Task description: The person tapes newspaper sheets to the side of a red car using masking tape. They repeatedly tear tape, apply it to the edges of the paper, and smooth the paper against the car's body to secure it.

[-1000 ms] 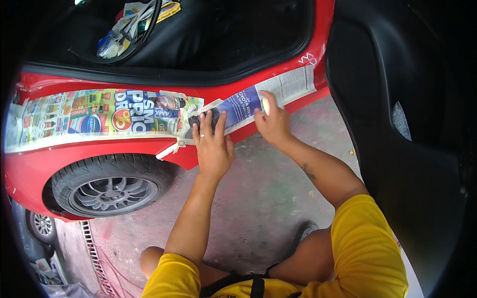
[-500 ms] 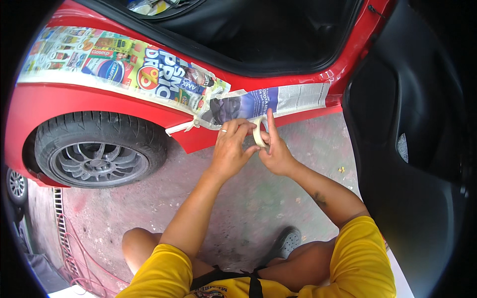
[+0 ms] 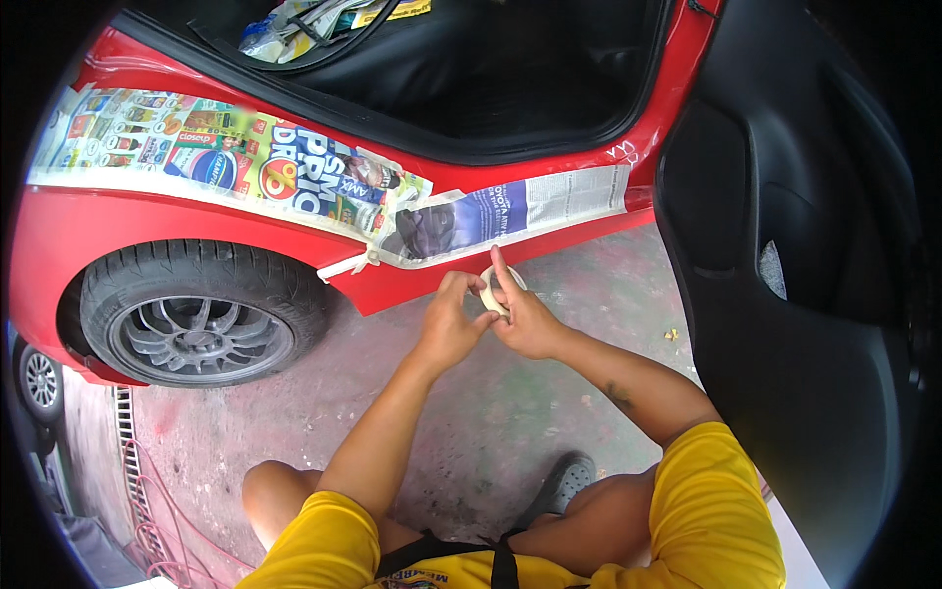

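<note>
Between my two hands is a roll of pale masking tape, held in front of the red car's sill. My left hand pinches the roll's left side with thumb and fingers. My right hand grips it from the right, some fingers in its core and the index finger pointing up. Just beyond, a newspaper sheet is taped along the door sill. A larger printed sheet covers the red panel above the wheel. A crumpled tape end sticks out near the panel's lower corner.
The car wheel stands at the left. A black open door fills the right side. Behind the sill is the dark door opening, with papers inside. A reddish hose lies by a floor grate at lower left.
Both hands have moved slightly left and toward me with the tape roll, away from the newspaper. The view has shifted a little, so the car sits lower in it.
</note>
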Motion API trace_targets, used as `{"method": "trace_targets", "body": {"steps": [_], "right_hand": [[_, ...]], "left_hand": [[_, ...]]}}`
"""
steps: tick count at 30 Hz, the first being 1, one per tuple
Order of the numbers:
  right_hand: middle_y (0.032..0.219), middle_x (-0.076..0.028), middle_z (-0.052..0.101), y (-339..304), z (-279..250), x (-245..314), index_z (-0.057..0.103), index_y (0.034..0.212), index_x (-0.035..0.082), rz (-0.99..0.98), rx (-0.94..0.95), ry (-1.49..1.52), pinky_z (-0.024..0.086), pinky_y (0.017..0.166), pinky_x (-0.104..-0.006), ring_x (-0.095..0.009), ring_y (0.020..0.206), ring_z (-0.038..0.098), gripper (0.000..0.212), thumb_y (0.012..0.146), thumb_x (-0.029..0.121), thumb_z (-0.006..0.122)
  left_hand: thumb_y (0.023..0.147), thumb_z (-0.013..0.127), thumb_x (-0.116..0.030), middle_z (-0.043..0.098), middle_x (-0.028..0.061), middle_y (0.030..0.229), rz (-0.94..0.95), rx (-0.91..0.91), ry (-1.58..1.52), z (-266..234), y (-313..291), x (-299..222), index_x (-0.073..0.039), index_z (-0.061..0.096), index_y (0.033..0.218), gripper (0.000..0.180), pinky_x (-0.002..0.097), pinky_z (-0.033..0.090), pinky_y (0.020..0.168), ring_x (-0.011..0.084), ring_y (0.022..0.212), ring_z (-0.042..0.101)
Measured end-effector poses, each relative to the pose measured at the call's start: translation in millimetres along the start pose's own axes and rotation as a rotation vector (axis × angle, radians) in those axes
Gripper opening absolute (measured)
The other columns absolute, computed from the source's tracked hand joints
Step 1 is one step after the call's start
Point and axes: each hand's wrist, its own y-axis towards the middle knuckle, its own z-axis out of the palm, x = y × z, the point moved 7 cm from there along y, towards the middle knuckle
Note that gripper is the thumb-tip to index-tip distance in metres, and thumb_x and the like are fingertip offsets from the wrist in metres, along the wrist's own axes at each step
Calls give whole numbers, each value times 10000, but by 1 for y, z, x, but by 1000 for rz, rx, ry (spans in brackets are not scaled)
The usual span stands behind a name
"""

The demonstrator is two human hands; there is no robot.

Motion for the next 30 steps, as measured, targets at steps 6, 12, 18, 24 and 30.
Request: {"method": "trace_targets", "body": {"steps": [6,12,18,24,30], "right_hand": [[1315,-214,782,-7,-7,-18,-230,1801,153,-43,-14,-85,563,969,-356,-317,1024,761,1187,984,-28,612],[1356,-301,727,-11,-4,-2,-210,1808,146,-57,85,-115,552,1047,-417,-413,1102,739,1168,996,-15,614],[1241,-219,750,-11,9,-9,-198,1814,147,-112,98,-135,557,996,-371,-305,997,734,1163,999,-36,611],[1122,-151,752,0,-22,-49,-67,1834,139,87,126,63,577,888,-356,-188,918,703,1096,1041,27,681],[1032,-204,811,-6,-42,-18,485,1642,123,19,-68,-51,599,875,-484,-411,971,797,604,1101,290,692]], "left_hand": [[913,913,-72,787,175,1273,-77,-69,-112,3,7,12,-9,819,1180,290,420,595,1039,315,1179,763],[965,859,-72,838,185,1089,8,-61,46,0,0,13,7,856,1121,175,409,630,902,311,1032,808],[975,822,-63,759,200,1042,106,-61,281,8,-7,9,7,764,1089,146,457,585,801,349,949,767],[1008,830,-99,676,86,1187,-175,131,-68,29,-4,43,-21,707,1058,155,375,526,886,217,1080,672],[1030,836,-66,687,-6,936,-453,24,-396,21,0,62,-82,684,953,172,274,481,744,90,852,620]]}}
